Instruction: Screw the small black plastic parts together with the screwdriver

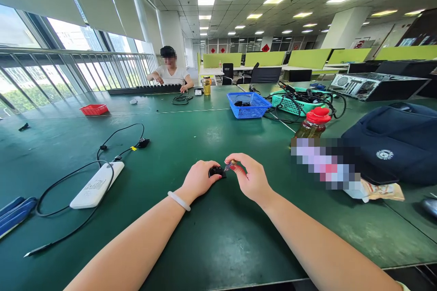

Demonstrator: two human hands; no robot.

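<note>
First, at the left edge, blue item (pixel 17 214), cut off by the frame. Next, black cable (pixel 49 244), looped beside and across white block (pixel 97 186), both lying on green counter (pixel 211 134); farther back, small red tray (pixel 94 109). At the far side of the counter, co-worker (pixel 175 75), behind long black keyboard-like strip (pixel 145 89). At center, left hand (pixel 200 178) (pale bracelet (pixel 179 201) at the wrist), low over the counter, thumb and fingers curled around small black part (pixel 215 171), partly hidden by the grasp. Just to the right, right hand (pixel 249 176), thumb and index finger brought together on tiny piece (pixel 230 164), close beside the black part; contact between the two too small to discern. Farther back, blue basket (pixel 251 112) with dark contents, then green basket (pixel 288 105) heaped with black cables (pixel 300 95). Toward the right, bottle (pixel 310 130) with red lid; beyond, computer case (pixel 378 86); nearer, dark blue bag (pixel 409 134) with round white emblem. Finally, at the right edge, dark mouse (pixel 430 208), partly out of view.
</note>
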